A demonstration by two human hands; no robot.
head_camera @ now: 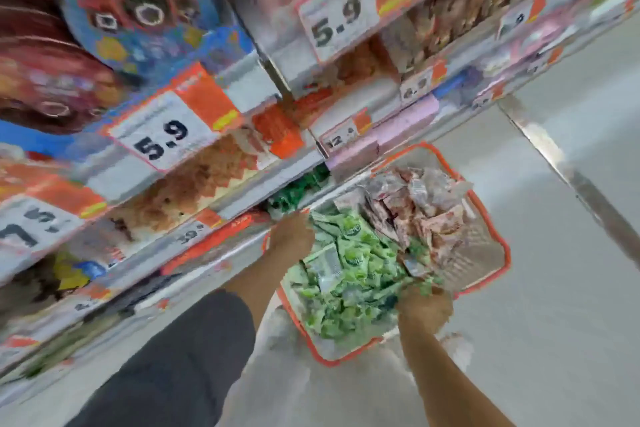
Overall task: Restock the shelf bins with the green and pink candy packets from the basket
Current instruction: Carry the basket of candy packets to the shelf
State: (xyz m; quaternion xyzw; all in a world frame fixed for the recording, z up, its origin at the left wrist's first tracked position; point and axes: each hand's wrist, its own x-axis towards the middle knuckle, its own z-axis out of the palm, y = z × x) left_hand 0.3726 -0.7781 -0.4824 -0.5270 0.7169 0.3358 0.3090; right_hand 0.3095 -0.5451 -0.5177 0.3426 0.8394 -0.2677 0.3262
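Note:
An orange-rimmed basket (498, 243) stands on the floor beside the shelves. Green candy packets (349, 274) fill its near half and pink candy packets (415, 204) its far half. My left hand (291, 234) is at the basket's left rim, close under a shelf bin of green packets (298, 189); blur hides its fingers. My right hand (424, 303) is dug into the green packets at the basket's near right corner, fingers curled among them. The whole frame is motion-blurred.
Shelves with white and orange price tags (162, 139) rise on the left, packed with snack packs. A pink shelf strip (391, 135) overhangs the basket's far side. Pale floor (554, 340) spreads to the right, crossed by a metal strip (568, 170). A dark trouser leg (180, 357) is below left.

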